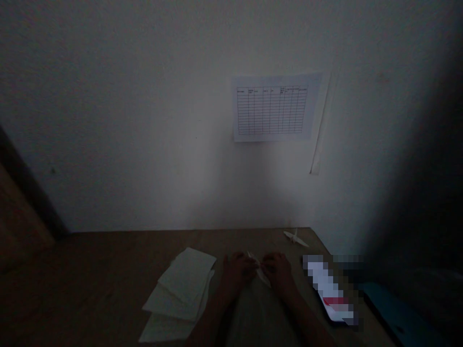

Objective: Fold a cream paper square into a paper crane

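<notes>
My left hand [240,271] and my right hand [278,269] are close together over the table. Both sets of fingers pinch a small piece of folded white paper [265,278], whose narrow points stick out above and below them. Dim light and the fingers hide its exact folds. Beyond my right hand, near the back edge of the table, sits a white folded paper crane [295,238]. To the left of my left hand lies a loose stack of white paper sheets [181,289].
On the right, a phone with a lit, blurred screen [327,289] lies on the brown table [90,279]. A blue-green object [398,308] is beyond the right edge. A printed table sheet [271,111] hangs on the wall behind. Wooden furniture [21,221] stands far left.
</notes>
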Demonstrator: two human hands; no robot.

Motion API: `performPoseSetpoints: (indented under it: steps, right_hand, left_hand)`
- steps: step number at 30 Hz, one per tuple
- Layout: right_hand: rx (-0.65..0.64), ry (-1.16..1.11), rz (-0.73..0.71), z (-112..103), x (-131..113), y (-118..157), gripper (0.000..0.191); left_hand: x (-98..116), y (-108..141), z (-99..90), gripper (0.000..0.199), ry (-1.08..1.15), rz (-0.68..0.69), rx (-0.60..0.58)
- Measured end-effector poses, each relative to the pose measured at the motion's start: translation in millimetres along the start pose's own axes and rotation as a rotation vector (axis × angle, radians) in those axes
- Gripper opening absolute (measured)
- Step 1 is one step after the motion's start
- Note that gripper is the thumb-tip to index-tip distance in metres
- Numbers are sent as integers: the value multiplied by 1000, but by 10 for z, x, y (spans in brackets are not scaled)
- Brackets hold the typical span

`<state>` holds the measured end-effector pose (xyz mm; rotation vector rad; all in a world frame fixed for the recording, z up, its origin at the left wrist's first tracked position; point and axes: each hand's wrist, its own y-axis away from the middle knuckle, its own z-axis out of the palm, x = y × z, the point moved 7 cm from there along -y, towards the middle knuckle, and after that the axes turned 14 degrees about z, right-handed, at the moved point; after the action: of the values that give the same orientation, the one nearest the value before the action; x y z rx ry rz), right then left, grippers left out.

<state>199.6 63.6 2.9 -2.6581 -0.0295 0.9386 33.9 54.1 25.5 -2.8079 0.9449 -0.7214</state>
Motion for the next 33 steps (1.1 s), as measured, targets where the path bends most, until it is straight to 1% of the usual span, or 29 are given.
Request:
performPoseSetpoints:
  steps: [3,9,14,16,18,20,23,27,30,33]
  right_hand:
    - [-9,-26,14,0,6,-8,19]
    - [1,-23,58,26,48,6,19]
    - [41,24,19,8,31,21,18]
    - [70,51,19,-27,9,32,23]
    - [88,70,19,-62,-19,45,34]
    - [71,86,0,-73,-48,57,40]
    - [20,110,-23,-60,-53,61,38]
    - [-32,134,2,-36,4,33,42]
    - [-80,157,38,-12,36,8,37]
    - [-114,175,51,1,30,4,33]
  left_hand:
    - [-75,8,26,31,23,-22,2]
    - [-120,9,84,31,27,8,3]
    - [-104,13,49,32,30,-24,15]
    - [-86,15,28,32,23,-32,9]
    - [-66,12,12,30,21,-31,6]
    - [-50,6,10,29,23,-29,-1]
    - [-51,-4,26,29,7,-45,-9]
    - [-62,-20,54,28,-39,-51,17]
    - [-82,-31,80,28,-70,-44,42]
    - [-136,-40,119,32,-90,-65,39]
